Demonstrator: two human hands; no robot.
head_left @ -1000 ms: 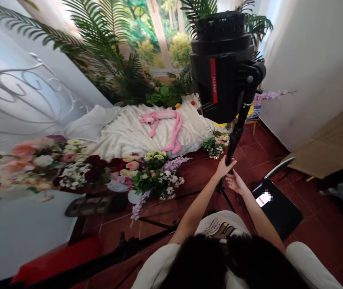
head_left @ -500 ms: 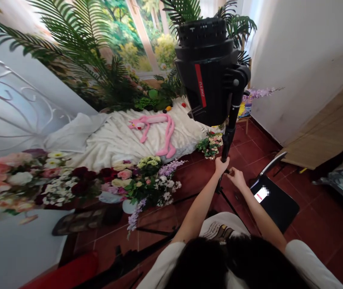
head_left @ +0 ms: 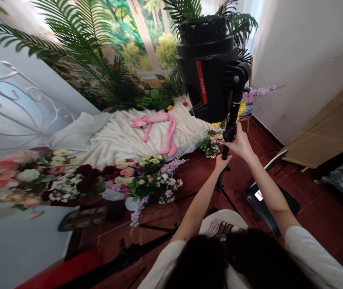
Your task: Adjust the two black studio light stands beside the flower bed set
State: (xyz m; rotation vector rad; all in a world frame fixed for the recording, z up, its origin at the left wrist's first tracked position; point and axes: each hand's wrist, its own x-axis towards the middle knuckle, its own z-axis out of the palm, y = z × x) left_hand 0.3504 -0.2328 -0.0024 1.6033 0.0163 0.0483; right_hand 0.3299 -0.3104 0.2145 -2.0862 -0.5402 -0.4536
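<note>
A black studio light (head_left: 204, 76) with a red stripe is mounted on top of a black light stand (head_left: 234, 109), tilted down toward the draped bed. My left hand (head_left: 222, 163) is closed round the stand's pole, low down. Just above it, my right hand (head_left: 242, 143) grips the stand at its collar, thumb in front and fingers reaching behind, partly hidden by the pole. Below my hands the stand's legs (head_left: 230, 200) spread out over the floor.
White fabric (head_left: 114, 140) carries a pink plush toy (head_left: 169, 134). Artificial flowers (head_left: 141, 182) line its front edge. To my right stands a black chair (head_left: 288, 200) with a lit phone (head_left: 258, 195) on it. Another black stand (head_left: 135, 251) lies across the lower left.
My right hand has moved up from beside the lower pole to the collar and taken hold there. My left hand stays on the pole.
</note>
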